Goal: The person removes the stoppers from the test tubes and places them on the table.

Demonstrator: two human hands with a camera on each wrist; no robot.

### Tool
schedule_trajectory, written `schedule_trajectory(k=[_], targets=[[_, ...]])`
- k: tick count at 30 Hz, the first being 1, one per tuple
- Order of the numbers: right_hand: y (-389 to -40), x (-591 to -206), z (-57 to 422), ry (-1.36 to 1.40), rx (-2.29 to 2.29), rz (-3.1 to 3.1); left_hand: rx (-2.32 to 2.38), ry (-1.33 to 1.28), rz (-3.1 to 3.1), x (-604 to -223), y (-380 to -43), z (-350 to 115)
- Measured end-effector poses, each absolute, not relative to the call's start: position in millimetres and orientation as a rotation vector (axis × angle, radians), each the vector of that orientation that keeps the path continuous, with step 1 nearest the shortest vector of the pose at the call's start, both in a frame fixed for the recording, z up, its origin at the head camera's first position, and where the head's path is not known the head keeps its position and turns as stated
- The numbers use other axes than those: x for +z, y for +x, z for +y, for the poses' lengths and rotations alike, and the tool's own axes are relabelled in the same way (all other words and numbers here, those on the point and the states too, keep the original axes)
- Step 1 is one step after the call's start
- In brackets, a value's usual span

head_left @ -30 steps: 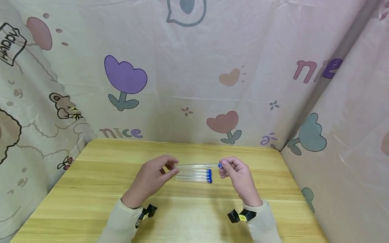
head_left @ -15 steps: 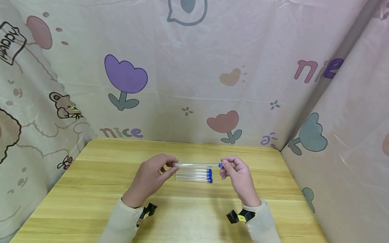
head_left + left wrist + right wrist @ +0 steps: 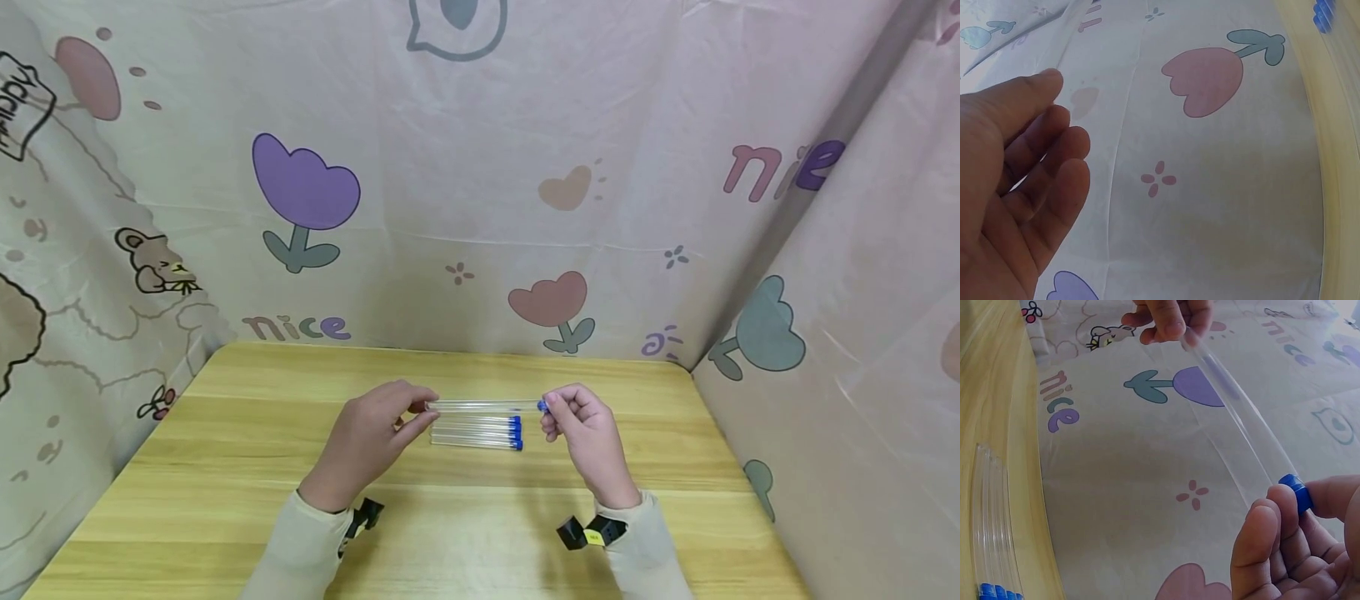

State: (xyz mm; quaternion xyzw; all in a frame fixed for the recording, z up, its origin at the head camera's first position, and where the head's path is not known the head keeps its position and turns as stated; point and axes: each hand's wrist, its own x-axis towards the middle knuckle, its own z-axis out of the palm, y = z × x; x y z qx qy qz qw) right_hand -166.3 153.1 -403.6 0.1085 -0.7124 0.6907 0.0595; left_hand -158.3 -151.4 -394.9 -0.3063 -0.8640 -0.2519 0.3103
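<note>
A clear test tube [image 3: 483,407] with a blue cap [image 3: 1296,493] is held level above the table between both hands. My left hand [image 3: 375,429] pinches its uncapped end with thumb and fingers. At the other end my right hand [image 3: 588,437] pinches the blue cap between thumb and forefinger. The right wrist view shows the tube running from the cap up to the left hand's fingertips [image 3: 1174,330]. In the left wrist view the left hand [image 3: 1029,162] shows its curled fingers, but the tube cannot be made out there. Several similar capped tubes [image 3: 474,435] lie side by side below the held one.
The wood-grain table [image 3: 262,467] carries the row of tubes near its middle, their blue caps pointing right. A pale printed curtain [image 3: 435,200] stands behind the table and on both sides. A small black camera sits on each wrist.
The held tube's left end has risen slightly and moved a little left, with the left-hand fingertips around it. Both hands otherwise stay nearly still; the tubes on the table have not moved.
</note>
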Motion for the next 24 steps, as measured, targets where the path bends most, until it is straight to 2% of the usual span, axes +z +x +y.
schedule_trajectory(k=[24], targets=[[-166.1, -402.0, 151.5, 0.298, 2.097, -2.139, -0.693, -0.842, -2.255, -398.8, -160.2, -151.2]])
